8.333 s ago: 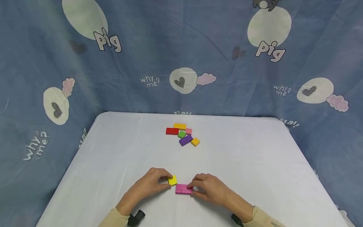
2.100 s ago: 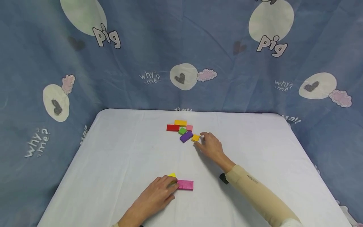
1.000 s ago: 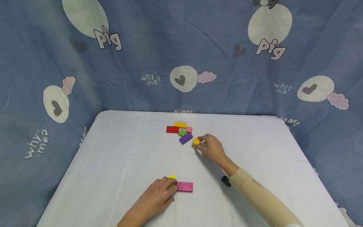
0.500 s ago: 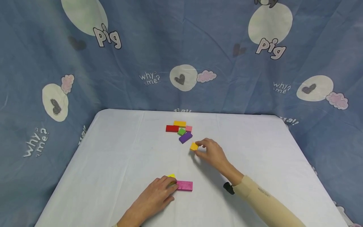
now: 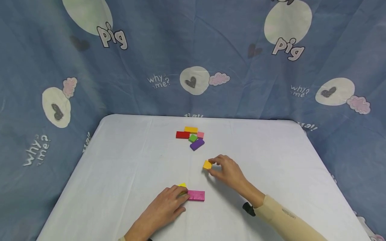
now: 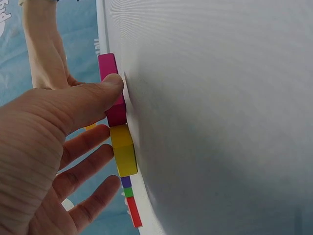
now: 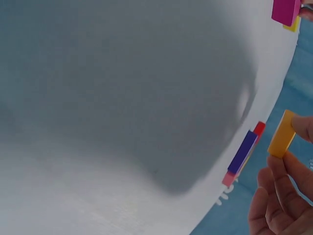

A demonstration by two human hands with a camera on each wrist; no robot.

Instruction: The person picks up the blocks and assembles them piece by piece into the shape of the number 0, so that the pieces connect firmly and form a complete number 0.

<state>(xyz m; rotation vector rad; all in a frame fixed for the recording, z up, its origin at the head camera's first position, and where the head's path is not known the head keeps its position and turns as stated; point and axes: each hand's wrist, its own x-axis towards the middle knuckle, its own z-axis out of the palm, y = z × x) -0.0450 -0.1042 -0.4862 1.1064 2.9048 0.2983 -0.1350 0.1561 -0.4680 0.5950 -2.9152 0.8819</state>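
Observation:
My right hand pinches a small orange-yellow block between thumb and fingertips, raised off the white table in the right wrist view. Near the front, my left hand rests against a magenta oblong block and a bright yellow block, which it partly hides in the head view. From the left wrist, its thumb lies across the magenta block while relaxed fingertips touch the yellow block. These two blocks stand end to end in that view.
Farther back on the table lies a loose cluster: a red block, an orange block, a small pink block, a green block and a purple block. A blue printed curtain hangs behind.
My right hand has taken the orange-yellow block from beside the purple one and brought it nearer. My left hand, earlier pinching the yellow block, now lies over it and the magenta block's end.

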